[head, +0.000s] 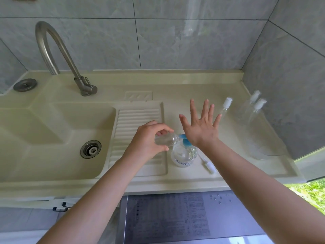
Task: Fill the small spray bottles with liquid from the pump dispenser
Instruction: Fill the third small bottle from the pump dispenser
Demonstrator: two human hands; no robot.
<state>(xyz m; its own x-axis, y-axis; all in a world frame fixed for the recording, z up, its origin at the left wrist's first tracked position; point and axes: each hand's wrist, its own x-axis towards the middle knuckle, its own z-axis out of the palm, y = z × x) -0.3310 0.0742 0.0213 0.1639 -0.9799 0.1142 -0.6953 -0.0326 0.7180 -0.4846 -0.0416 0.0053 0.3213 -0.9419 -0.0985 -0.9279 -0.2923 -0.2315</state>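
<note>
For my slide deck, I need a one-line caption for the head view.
Left hand tilts a small bottle to the pump dispenser spout; right hand presses the pump.

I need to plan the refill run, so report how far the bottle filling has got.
Done: nothing clearly; whether the three capped bottles by the wall hold liquid can't be told. In hand: the left hand holds an uncapped bottle tilted at the blue spout of the pump dispenser; the right hand presses the pump, fingers spread. Left: refit the spray cap lying on the counter.
</note>
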